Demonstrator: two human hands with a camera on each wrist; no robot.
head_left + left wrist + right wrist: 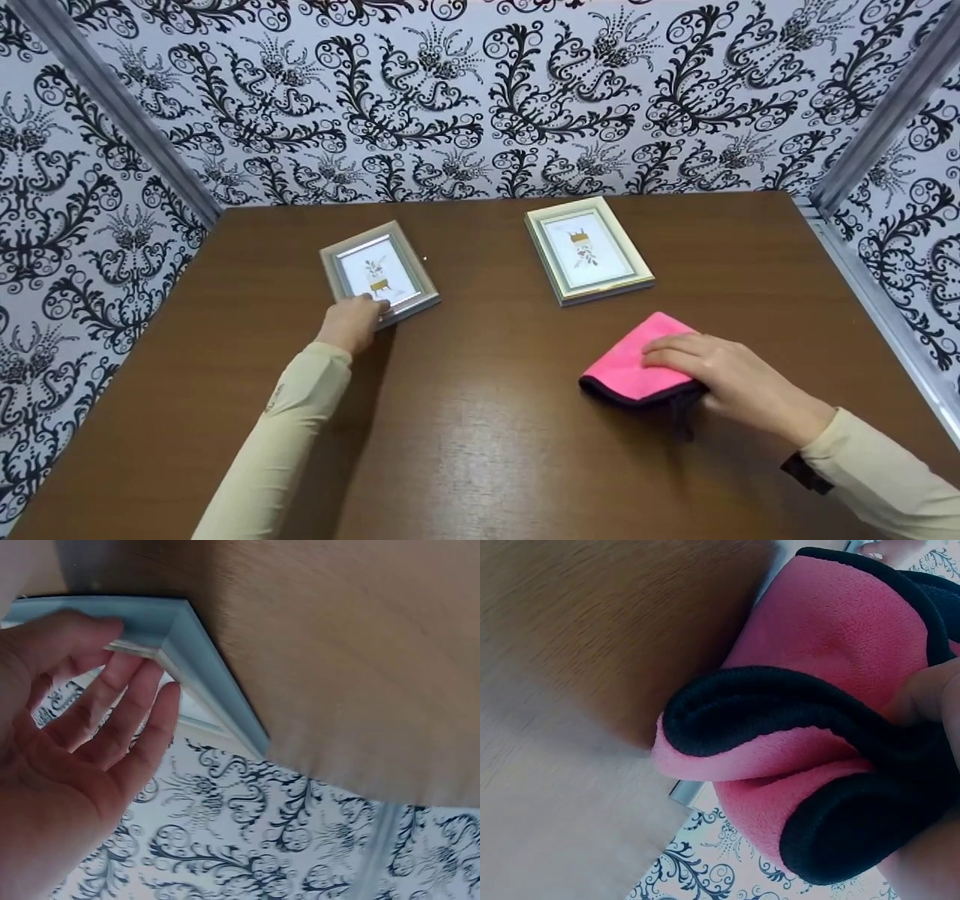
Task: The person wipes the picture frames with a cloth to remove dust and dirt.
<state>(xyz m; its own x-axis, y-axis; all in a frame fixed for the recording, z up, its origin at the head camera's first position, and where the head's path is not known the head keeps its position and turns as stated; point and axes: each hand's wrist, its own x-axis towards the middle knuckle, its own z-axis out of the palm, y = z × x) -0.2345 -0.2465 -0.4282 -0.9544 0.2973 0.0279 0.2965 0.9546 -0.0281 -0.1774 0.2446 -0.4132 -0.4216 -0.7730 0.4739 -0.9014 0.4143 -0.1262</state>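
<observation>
At the left of the table lies a silver-toned picture frame (pixel 375 266) with a potted-plant print. My left hand (pixel 351 324) pinches its near edge. The left wrist view shows the thumb along the outer side of the picture frame (pixel 217 675) and the other fingers over its front. My right hand (pixel 720 371) grips a folded pink cloth (pixel 637 360) with black edging, held at the right part of the table. Loose folds of the cloth (pixel 840 622) fill much of the right wrist view, and most of that hand is hidden there.
A second picture frame (pixel 555 262), pale gold with a similar print turned the other way, lies at the back right of the brown table (pixel 465 420). Patterned panels (pixel 450 97) stand behind and at both sides, with metal posts (pixel 885 112) at the corners.
</observation>
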